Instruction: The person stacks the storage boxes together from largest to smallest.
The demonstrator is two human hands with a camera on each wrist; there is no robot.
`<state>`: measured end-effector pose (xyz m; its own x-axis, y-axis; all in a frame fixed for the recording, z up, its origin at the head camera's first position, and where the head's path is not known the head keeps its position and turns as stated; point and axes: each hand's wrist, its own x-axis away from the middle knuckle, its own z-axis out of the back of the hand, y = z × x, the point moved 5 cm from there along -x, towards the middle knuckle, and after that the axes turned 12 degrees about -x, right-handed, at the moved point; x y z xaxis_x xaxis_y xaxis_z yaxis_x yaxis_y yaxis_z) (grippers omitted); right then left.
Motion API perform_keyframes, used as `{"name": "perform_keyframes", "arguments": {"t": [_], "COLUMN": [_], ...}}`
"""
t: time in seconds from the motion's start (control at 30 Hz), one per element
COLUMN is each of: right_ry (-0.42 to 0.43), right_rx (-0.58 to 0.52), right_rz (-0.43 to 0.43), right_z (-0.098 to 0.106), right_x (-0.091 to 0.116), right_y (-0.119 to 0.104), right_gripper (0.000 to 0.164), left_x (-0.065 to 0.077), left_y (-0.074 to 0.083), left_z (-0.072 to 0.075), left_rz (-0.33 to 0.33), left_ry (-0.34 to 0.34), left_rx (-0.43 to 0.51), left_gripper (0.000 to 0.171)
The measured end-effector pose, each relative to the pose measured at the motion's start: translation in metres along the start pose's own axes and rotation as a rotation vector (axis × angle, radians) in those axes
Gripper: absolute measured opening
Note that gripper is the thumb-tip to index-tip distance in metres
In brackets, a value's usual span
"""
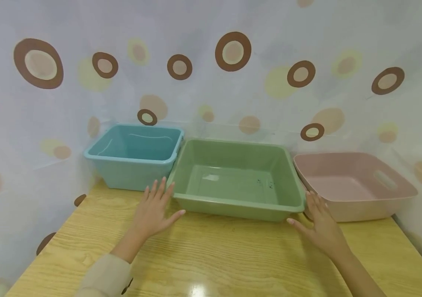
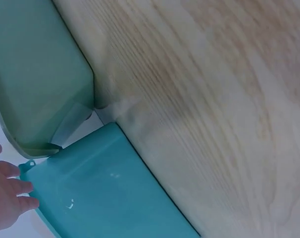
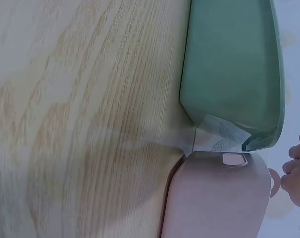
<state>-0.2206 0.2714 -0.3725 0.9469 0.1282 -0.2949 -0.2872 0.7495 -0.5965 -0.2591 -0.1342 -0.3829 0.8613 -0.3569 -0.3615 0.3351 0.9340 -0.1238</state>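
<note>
A green plastic basin (image 1: 229,183) stands on the wooden table between a blue basin (image 1: 133,171) and a pink basin (image 1: 359,206). My left hand (image 1: 153,212) is at the green basin's front left corner, fingers straight and spread, thumb apart. At the opposite front corner, beside the pink basin, is my right hand (image 1: 322,227), its fingers extended. Whether either hand actually touches the green rim cannot be made out. In the left wrist view, only some fingers of the left hand (image 2: 9,191) show. Part of the right hand (image 3: 298,168) enters the right wrist view.
The wooden table (image 1: 226,255) extends in front of the basins. A pale curtain-like sheet (image 1: 203,90) with brown and yellow circles hangs behind them and along both sides. The pink basin has an oval handle hole in its right wall.
</note>
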Motion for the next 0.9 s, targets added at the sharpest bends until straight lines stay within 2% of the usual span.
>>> {"name": "perform_keyframes", "arguments": {"t": [0.33,0.57,0.7,0.9], "right_ry": [-0.043,0.008,0.032,0.069], "right_rx": [0.005,-0.001,-0.013,-0.011], "right_rz": [-0.020,0.044,0.058,0.127], "right_z": [-0.001,0.003,0.002,0.000], "right_x": [-0.008,-0.015,-0.018,-0.026], "right_y": [0.002,0.003,0.004,0.003], "right_gripper": [0.095,0.092,0.091,0.084], "left_x": [-0.015,-0.024,-0.028,-0.034], "left_y": [-0.006,-0.006,-0.005,-0.005], "left_z": [0.005,0.001,-0.001,-0.004], "left_rz": [0.007,0.035,0.033,0.040], "left_ry": [-0.054,-0.114,-0.119,-0.119], "left_rx": [0.059,0.083,0.081,0.106], "left_gripper": [0.081,0.082,0.082,0.079]}}
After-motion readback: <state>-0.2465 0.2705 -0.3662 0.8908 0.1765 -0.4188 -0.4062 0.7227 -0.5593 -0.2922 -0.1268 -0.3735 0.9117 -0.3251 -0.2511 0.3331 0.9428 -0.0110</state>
